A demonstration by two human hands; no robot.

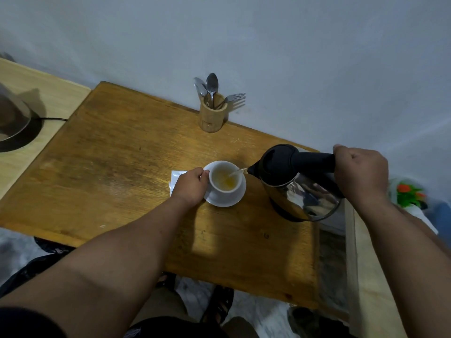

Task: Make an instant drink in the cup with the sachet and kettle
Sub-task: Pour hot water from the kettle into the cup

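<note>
A white cup [224, 191] stands on a white saucer [238, 198] in the middle of the wooden table [122, 167], with yellowish liquid inside. My left hand [190, 185] grips the cup's left side at the handle. My right hand [361, 174] holds the black handle of a steel kettle [300, 189], tilted left so a thin stream of water runs from its spout into the cup. A white sachet [177, 175] lies flat behind my left hand, mostly hidden.
A wooden holder [211, 117] with spoons and a fork stands at the table's back edge by the wall. A second appliance on a black base [17, 123] with a cord sits on the lighter counter at left. A plastic bag with something orange and green [407, 193] lies at right.
</note>
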